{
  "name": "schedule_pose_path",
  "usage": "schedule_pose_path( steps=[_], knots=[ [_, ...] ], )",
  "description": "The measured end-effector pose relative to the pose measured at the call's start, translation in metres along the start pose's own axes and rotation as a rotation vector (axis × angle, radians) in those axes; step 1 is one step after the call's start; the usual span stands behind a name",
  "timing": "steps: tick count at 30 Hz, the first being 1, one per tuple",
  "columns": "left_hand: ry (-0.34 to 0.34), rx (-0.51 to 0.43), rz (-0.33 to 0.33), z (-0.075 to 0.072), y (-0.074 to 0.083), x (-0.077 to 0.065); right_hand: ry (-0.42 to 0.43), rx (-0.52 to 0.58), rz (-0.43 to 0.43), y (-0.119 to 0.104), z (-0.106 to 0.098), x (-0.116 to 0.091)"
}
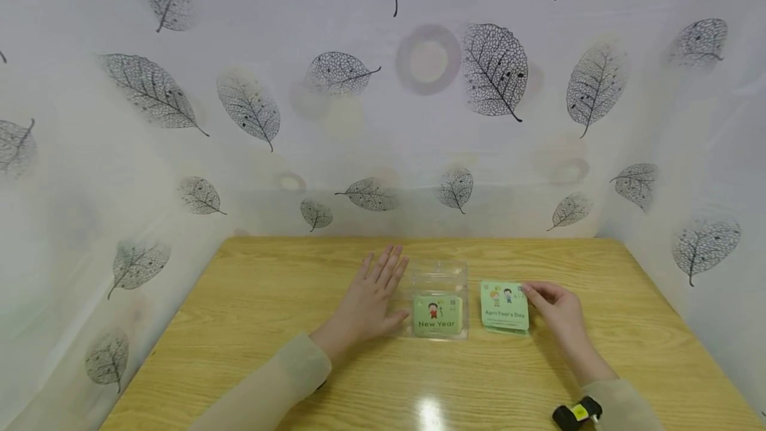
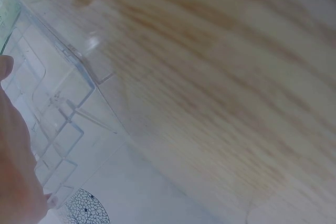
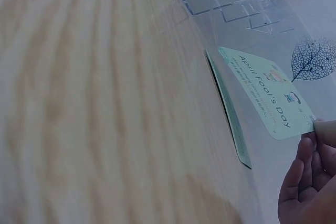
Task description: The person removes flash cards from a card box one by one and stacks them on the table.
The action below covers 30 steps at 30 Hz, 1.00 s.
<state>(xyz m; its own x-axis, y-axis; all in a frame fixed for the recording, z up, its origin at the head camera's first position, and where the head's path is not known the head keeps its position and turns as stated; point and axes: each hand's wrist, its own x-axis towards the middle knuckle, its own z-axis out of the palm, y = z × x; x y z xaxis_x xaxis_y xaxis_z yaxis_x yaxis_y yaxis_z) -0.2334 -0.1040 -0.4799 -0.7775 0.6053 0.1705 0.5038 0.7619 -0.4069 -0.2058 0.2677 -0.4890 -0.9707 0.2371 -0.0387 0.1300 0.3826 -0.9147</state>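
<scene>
a pale sheet [image 1: 287,165] printed with dark skeleton leaves stands behind and at both sides of a wood-grain bench [image 1: 263,291]. near the middle lies a clear plastic case [image 1: 439,278], with a green new year card [image 1: 437,314] facing up in its nearer part. the left hand [image 1: 370,301] lies just left of the case, its fingers long and straight, the thumb spread out toward the case's left edge. on the other side, the right hand [image 1: 562,311] pinches the april fool's day card [image 1: 505,306] between thumb and fingers at its upper right corner. the right wrist view shows that card tilted and raised above a thin stack of green cards [image 3: 229,111] resting on the bench, just right of the case. a black device [image 1: 577,413] with a yellow label sits at the right sleeve [image 1: 622,404].
</scene>
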Motion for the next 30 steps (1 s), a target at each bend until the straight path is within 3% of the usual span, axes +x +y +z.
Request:
schedule_pose_path(
  steps=[6, 30],
  knots=[
    [0.004, -0.002, -0.005, 0.0013, 0.0002, 0.0001, -0.006, -0.014, 0.021, 0.0012, -0.001, 0.0011],
    [-0.011, -0.018, -0.009, -0.0012, 0.0006, 0.0, 0.061, -0.144, -0.036, 0.0086, -0.0002, 0.0037]
  ],
)
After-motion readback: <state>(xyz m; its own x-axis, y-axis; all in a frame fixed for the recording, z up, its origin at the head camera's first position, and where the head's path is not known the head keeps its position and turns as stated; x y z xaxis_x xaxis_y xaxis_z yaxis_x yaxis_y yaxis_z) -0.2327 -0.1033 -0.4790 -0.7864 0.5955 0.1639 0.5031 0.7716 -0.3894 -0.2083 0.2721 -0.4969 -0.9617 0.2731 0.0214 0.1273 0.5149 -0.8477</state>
